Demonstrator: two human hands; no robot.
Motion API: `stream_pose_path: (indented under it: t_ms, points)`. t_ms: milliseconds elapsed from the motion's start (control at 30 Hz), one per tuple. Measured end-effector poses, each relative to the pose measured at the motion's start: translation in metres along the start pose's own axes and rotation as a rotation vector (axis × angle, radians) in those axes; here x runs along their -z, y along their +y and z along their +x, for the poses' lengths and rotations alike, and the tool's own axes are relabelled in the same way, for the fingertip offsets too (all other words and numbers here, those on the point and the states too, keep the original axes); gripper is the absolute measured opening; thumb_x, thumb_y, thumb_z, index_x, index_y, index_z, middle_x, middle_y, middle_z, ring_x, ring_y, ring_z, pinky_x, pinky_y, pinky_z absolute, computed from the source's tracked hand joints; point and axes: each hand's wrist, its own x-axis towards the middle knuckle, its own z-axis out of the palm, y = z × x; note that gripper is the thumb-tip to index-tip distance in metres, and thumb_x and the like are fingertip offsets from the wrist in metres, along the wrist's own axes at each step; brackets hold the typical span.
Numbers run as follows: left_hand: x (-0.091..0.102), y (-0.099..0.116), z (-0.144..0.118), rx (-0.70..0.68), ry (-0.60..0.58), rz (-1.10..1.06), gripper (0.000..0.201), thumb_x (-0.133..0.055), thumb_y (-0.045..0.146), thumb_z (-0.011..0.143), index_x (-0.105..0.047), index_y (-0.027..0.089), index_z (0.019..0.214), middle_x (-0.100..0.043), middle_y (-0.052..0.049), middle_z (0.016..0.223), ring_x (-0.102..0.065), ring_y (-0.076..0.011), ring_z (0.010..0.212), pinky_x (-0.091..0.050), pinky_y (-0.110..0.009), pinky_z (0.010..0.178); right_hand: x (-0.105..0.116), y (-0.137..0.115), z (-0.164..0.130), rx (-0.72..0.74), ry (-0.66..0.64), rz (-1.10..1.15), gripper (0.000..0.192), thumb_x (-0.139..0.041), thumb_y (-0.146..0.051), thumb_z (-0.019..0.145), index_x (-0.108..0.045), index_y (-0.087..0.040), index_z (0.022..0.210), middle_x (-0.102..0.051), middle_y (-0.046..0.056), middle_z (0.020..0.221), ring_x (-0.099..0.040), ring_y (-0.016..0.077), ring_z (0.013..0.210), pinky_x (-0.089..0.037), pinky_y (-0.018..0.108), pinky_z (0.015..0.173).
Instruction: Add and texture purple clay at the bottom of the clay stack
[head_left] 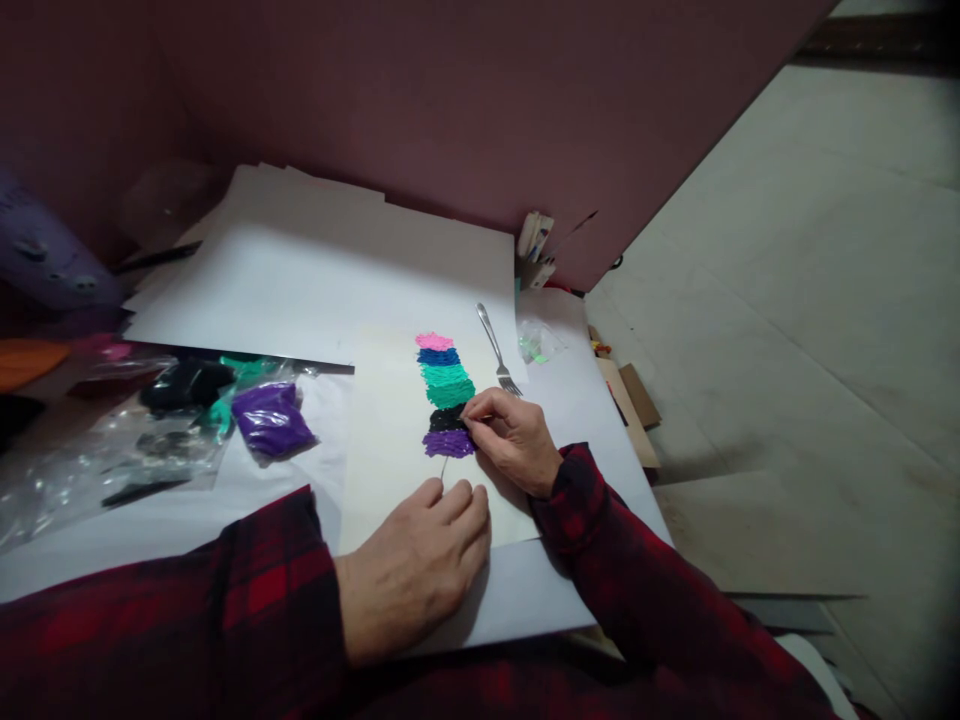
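On a cream sheet of paper (382, 400) runs a column of textured clay-like bands. A pink band (434, 342) is at the top, then a blue band (438, 357), teal and green bands (448, 380), a black band (445, 418) and a purple band (448, 443). My right hand (517, 437) pinches at the right end of the black band; whatever is between its fingertips is too small to tell. Lying on the lower part of the sheet, my left hand (424, 560) has its fingers lightly bent. A thin line (445, 469) shows between it and the purple band.
Right of the bands lies a fork (495, 345). Large white sheets (337, 250) are stacked behind. At left are a packet of purple clay (271, 420), a black packet (187, 384) and clear plastic bags (90, 480). A small clear bag (536, 342) lies near the table's right edge.
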Motion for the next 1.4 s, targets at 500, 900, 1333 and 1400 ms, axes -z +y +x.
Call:
stream_pose_path:
  t_ms: [500,900,1333,1400]
  points:
    - [-0.0001,0.0005,-0.0007,-0.005,0.003,0.013,0.030,-0.037,0.012,0.093,-0.059,0.007,0.113,-0.057,-0.017,0.119,-0.053,-0.0280,0.096,-0.043,-0.040,0.072,0.0001,-0.0014,-0.0010,0.015,-0.007,-0.007,0.018,-0.052,-0.002,0.078,-0.053,-0.020,0.074,-0.060,0.001,0.080,-0.057,0.0143,0.075,-0.047,0.029,0.071]
    - [-0.0016,0.0007,-0.0006,0.003,0.014,0.016,0.029,-0.038,0.013,0.094,-0.059,0.008,0.113,-0.058,-0.016,0.118,-0.053,-0.0275,0.095,-0.043,-0.039,0.072,0.0005,-0.0029,-0.0015,0.034,-0.014,0.012,0.017,-0.052,-0.003,0.077,-0.053,-0.020,0.074,-0.060,0.002,0.080,-0.057,0.0144,0.075,-0.047,0.030,0.071]
    - [0.0019,0.0008,0.0002,0.007,-0.010,0.016,0.030,-0.036,0.011,0.094,-0.058,0.007,0.114,-0.057,-0.016,0.119,-0.053,-0.0281,0.096,-0.043,-0.040,0.073,0.0000,-0.0044,-0.0028,0.015,-0.041,0.011,0.017,-0.051,-0.004,0.078,-0.052,-0.020,0.074,-0.060,0.002,0.080,-0.057,0.0145,0.074,-0.048,0.029,0.070]
    - [0.0024,0.0009,-0.0003,0.003,-0.018,0.014,0.030,-0.036,0.012,0.094,-0.058,0.007,0.114,-0.057,-0.016,0.119,-0.053,-0.0277,0.096,-0.043,-0.040,0.072,0.0002,-0.0045,-0.0031,0.014,-0.045,0.006,0.017,-0.052,-0.003,0.077,-0.052,-0.020,0.074,-0.060,0.002,0.079,-0.057,0.0143,0.073,-0.047,0.029,0.070]
